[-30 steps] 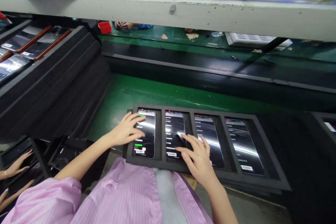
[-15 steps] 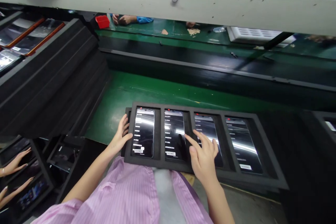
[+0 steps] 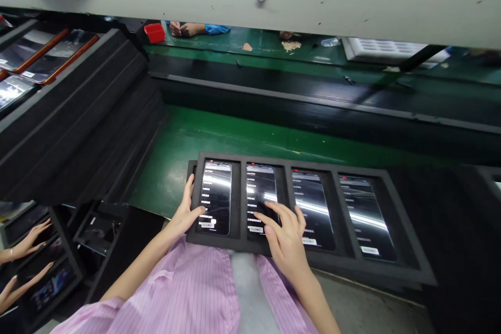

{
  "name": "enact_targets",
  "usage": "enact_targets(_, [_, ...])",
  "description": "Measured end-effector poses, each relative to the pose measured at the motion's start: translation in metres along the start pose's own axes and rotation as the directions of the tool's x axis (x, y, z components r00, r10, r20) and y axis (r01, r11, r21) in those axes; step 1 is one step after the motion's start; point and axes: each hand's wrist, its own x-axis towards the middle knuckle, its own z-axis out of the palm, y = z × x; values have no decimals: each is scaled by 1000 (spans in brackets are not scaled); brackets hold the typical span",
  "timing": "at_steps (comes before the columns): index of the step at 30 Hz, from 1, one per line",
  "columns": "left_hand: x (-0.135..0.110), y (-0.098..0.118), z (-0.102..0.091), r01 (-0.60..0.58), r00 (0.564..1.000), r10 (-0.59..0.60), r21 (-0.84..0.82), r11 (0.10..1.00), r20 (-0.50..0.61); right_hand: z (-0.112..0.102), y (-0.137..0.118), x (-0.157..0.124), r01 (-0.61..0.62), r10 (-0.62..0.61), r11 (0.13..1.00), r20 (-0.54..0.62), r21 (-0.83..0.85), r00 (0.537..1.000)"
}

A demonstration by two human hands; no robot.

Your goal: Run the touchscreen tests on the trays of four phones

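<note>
While the right hand (image 3: 287, 240) sat at the second phone's right edge half a second ago, it is now farther over the second phone (image 3: 261, 182), index and middle fingertips at the lower lines of the list. Its fingers are spread and pinch nothing; whether a tip touches the glass cannot be told. This shift bares the white label (image 3: 309, 241) on the third phone (image 3: 313, 198) and seems to put the work on the second screen. The left hand (image 3: 187, 215), stretched over the first phone (image 3: 219, 198) a second ago, is now at the left edge of the black tray (image 3: 219, 242), thumb apart from the fingers, its tip by that phone's lower left edge. Green lines on the first screen have given way to white. These phones and the fourth phone (image 3: 368, 219) lie face up in separate compartments.

The left fingers are partly hidden beyond the tray's side, so their grip is unclear. Glare crosses the screens, and the lettering is too small to read surely. A co-worker's hand (image 3: 31, 244) is in view at lower left, its arm cut off.
</note>
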Motion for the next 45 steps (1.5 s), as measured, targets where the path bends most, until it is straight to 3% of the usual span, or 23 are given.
enact_targets(7, [-6, 10, 3, 19, 999, -19, 0, 1000, -32, -3, -9, -1, -55, 59, 987, 23, -152, 998])
enact_targets(11, [-4, 7, 2, 29, 998, -30, -16, 999, -54, -8, -5, -13, -121, 95, 969, -130, -214, 987])
enact_targets(16, [-2, 5, 1, 50, 995, -51, -14, 999, -85, -15, 12, -33, -370, 255, 864, -337, -342, 906])
enact_targets(21, [-5, 14, 4, 85, 987, -86, -7, 996, -133, -20, 20, -39, -453, 364, 788, -278, -416, 889])
enact_targets(23, [-7, 19, 6, 106, 983, -106, -7, 994, -150, -24, 25, -42, -515, 396, 758, -346, -399, 851])
enact_targets(26, [-9, 23, 10, 124, 978, -124, -14, 992, -169, -34, 39, -48, -664, 479, 649, -479, -371, 736])
enact_targets(28, [-9, 24, 11, 120, 976, -121, -14, 993, -179, -39, 50, -51, -738, 548, 569, -502, -363, 669])
enact_targets(30, [-9, 23, 11, 124, 975, -123, -7, 992, -186, -41, 58, -54, -765, 609, 525, -464, -371, 643])
enact_targets(33, [-10, 21, 9, 127, 976, -123, 8, 992, -178, -42, 64, -60, -765, 632, 518, -432, -383, 643])
enact_targets(39, [-20, 16, 4, 110, 989, -104, 59, 992, -107, -49, 63, -79, -759, 519, 561, -573, -331, 634])
enact_targets(45, [-23, 14, 0, 62, 997, -53, 155, 986, -61, -52, 63, -85, -737, 525, 573, -529, -359, 666])
